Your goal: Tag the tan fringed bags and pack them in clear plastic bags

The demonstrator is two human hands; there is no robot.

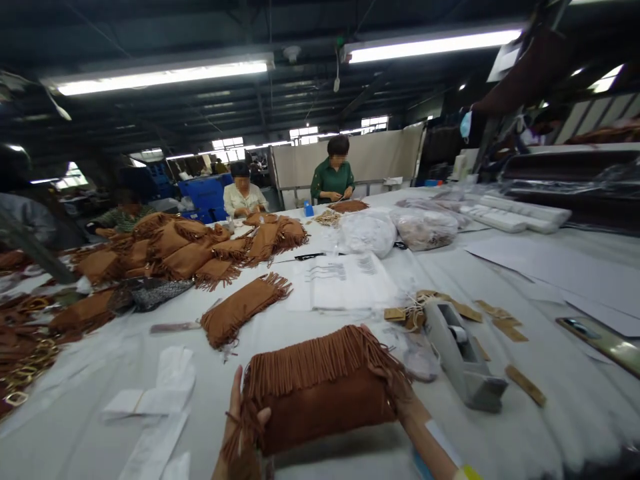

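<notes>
Your left hand [235,395] is bare, with slender fingers, and the short stretch of left forearm [220,469] in view is uncovered too. Your right hand [401,392] shows only in part. A narrow whitish strip [443,443] lies along your bare right forearm [419,423], and nearer you is a bright yellow patch [469,473], too cut off to identify.

Over at the worktop's [440,267] right edge lies a phone [603,338], camera side up, with white sheets [545,267] spread just beyond it. Up at the far edge, a blue box [309,209] stands between a co-worker in green [333,179] and a co-worker in cream [244,195], while tube lights [435,45] (glowing bright white) hang overhead.
</notes>
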